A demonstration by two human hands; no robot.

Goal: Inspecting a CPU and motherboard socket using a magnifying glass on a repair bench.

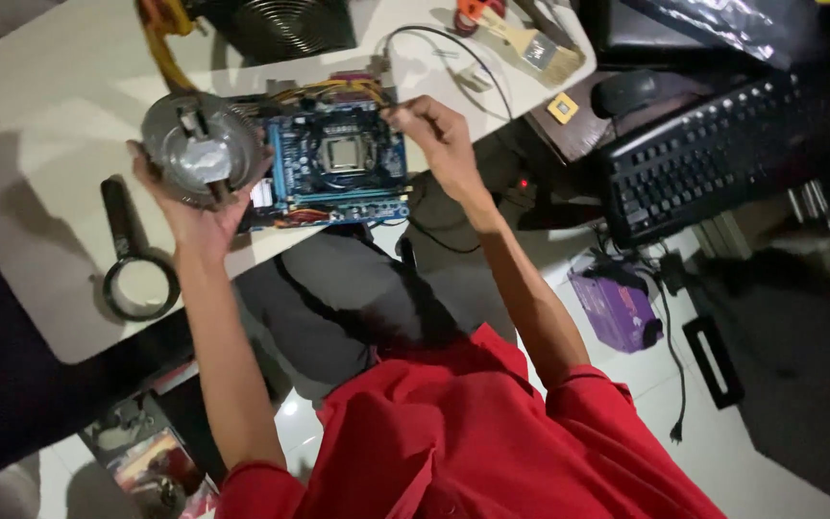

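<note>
- The left hand holds a round cooler lifted off the board, base turned up, fingers wrapped under its rim.
- The blue motherboard lies at the tabletop near edge, partly overhanging; its processor sits bare in the socket, so the cooler seems unmounted.
- The right hand pinches something small at the board's far corner (what, I cannot tell).
- Room is tight: magnifier left, brush and keyboard right.

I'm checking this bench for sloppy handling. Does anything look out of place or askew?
Yes. The blue motherboard lies at the white table's near edge, partly overhanging it. The round cooler is off the board, held tilted in the left hand, leaving the processor bare. The right hand pinches something at the board's corner.
</note>
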